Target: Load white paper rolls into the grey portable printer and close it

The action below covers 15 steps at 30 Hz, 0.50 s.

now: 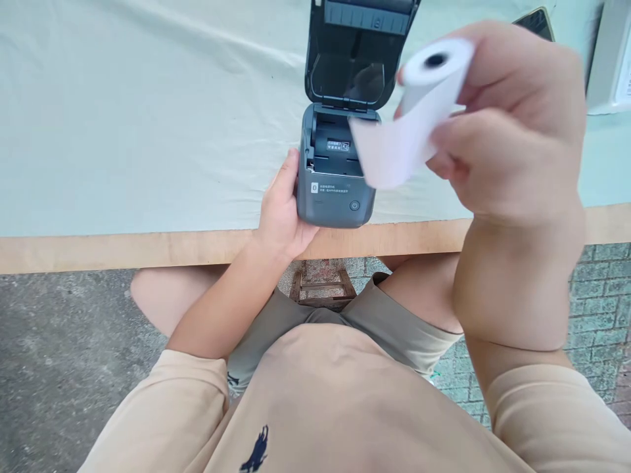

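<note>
My left hand [280, 213] is wrapped round the lower left side of a dark grey label printer [335, 200], its thumb along the edge and the other fingers hidden beneath. The printer's lid [355, 59] stands swung up, and the paper bay lies bare with a small printed sticker inside. Above and to the right, my right hand [513, 125] grips a white paper roll [436, 69] with a dark core hole. A loose strip of its paper curls down in front of the bay's right side; whether it touches the printer I cannot tell.
A pale cloth [148, 131] covers the table, whose wooden front edge [123, 251] runs across the view. At the back right lie a dark phone-like object [536, 23] and a white box [611, 66], partly behind my right hand. Below is a wooden stool [323, 289].
</note>
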{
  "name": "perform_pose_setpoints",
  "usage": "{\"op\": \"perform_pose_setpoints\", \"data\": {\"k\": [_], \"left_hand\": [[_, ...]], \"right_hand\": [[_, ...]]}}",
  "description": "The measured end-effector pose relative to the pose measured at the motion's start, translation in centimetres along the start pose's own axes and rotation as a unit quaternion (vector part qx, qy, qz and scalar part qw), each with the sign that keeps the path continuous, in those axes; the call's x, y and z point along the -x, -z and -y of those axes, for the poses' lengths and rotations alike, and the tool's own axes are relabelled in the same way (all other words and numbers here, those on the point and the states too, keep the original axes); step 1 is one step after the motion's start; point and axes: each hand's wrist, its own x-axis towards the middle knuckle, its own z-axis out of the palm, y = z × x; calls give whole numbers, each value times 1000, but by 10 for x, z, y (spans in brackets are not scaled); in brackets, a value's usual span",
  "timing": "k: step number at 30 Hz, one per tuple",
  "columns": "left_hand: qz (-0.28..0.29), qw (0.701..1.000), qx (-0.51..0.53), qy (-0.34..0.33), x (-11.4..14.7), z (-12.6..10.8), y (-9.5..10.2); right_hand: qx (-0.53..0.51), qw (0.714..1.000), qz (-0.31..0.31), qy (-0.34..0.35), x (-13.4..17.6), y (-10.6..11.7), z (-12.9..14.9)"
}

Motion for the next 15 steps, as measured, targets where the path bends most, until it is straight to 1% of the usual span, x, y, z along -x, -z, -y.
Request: {"op": "perform_pose_setpoints", "data": {"k": [2,3,4,5,7,8,11,13,15], "left_hand": [[-11,1000,5,8,-1,-1,-1],[-17,1000,6,10,-1,-1,-2],[-23,1000,6,9,-1,-2,-3],[-27,1000,5,8,-1,-2,-4],[-29,1000,-1,6,-1,-2,-6],[-31,999,-5,5,-1,-2,-7],[-41,999,-25,4,0,-1,-9],[-34,999,-32,-3,0,-1,-9],[-12,1000,-24,-8,0,-1,-7]], "right_hand": [[-123,989,-49,-62,1,2,-16],[-158,980,-70,-95,1,2,-24],[-173,974,-92,-118,1,1,-31],[-169,971,-115,-124,2,0,-37],[-128,975,-157,-95,2,-4,-46],[-96,978,-169,-79,3,-5,-49],[64,983,-163,-48,2,-7,-61],[161,973,-161,-27,-1,-8,-69],[228,961,-155,-19,-4,-10,-76]]}}
